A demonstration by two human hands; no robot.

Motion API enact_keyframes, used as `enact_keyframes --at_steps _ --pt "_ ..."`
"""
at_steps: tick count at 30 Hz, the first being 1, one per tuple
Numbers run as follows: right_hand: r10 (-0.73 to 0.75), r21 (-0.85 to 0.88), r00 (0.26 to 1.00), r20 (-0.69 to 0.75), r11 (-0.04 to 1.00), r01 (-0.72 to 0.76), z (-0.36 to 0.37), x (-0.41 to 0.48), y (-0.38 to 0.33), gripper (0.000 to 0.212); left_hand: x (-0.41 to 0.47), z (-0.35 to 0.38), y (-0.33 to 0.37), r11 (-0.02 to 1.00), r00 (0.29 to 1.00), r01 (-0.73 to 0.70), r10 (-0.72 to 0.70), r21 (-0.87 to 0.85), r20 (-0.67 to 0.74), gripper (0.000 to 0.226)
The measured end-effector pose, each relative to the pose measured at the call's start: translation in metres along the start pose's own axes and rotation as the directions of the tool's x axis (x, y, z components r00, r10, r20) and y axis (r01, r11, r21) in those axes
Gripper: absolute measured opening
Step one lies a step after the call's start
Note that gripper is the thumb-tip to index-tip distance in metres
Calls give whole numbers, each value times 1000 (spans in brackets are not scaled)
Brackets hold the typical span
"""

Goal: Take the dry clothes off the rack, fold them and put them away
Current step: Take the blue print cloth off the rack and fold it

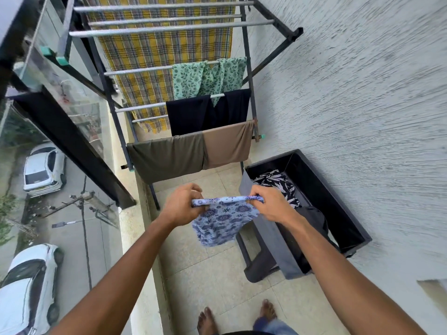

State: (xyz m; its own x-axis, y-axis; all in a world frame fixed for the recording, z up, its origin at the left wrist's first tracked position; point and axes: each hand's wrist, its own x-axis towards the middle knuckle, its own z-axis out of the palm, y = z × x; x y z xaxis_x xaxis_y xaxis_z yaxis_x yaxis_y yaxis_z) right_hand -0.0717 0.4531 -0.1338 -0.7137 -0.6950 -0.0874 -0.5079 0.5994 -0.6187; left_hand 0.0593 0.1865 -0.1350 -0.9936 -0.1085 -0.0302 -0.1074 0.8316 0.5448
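I hold a small blue floral cloth (pixel 222 221) stretched between both hands in front of me, above the balcony floor. My left hand (pixel 181 205) pinches its left top edge and my right hand (pixel 271 204) pinches its right top edge; the rest hangs down. Ahead stands the drying rack (pixel 249 76). On it hang a yellow checked sheet (pixel 154 52), a green leaf-print garment (pixel 208 77), a black garment (pixel 208 112), an olive cloth (pixel 167 158) and a tan cloth (pixel 227 143). To my right a dark box (pixel 321 187) holds a black-and-white leaf-print garment (pixel 278 184) and a dark cloth (pixel 312 213).
The box rests on a dark stool (pixel 258 264) next to the textured wall (pixel 362 105) on the right. A glass railing with a black top rail (pixel 72 151) bounds the narrow balcony on the left; cars are parked far below. My bare feet (pixel 237 315) stand on the tiled floor.
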Motion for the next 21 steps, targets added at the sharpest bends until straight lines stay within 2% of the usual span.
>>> enact_keyframes --at_steps 2,4,7,10,13,18,21 --pt "6 10 1000 -7 1000 -6 -28 8 2 31 17 -6 12 989 999 30 -24 -148 39 16" --pt "-5 29 1000 -23 1000 6 -58 23 1 26 39 -15 28 976 998 54 -57 -213 -7 18" --pt "-12 140 986 -165 990 35 -113 47 3 20 83 -36 64 980 985 0 -34 -199 -167 20" --pt "8 240 946 -323 968 73 -165 68 9 24 126 -63 104 977 956 -81 20 -199 -292 13" --pt "17 339 903 -428 930 143 -218 83 15 12 160 -89 148 963 914 -152 50 -225 -404 5" --pt "16 472 827 -562 827 305 -292 85 24 16 187 -117 223 945 838 -279 153 -169 -524 13" --pt "-21 566 836 -549 726 390 -313 70 39 7 188 -109 255 936 798 -331 206 -124 -567 20"
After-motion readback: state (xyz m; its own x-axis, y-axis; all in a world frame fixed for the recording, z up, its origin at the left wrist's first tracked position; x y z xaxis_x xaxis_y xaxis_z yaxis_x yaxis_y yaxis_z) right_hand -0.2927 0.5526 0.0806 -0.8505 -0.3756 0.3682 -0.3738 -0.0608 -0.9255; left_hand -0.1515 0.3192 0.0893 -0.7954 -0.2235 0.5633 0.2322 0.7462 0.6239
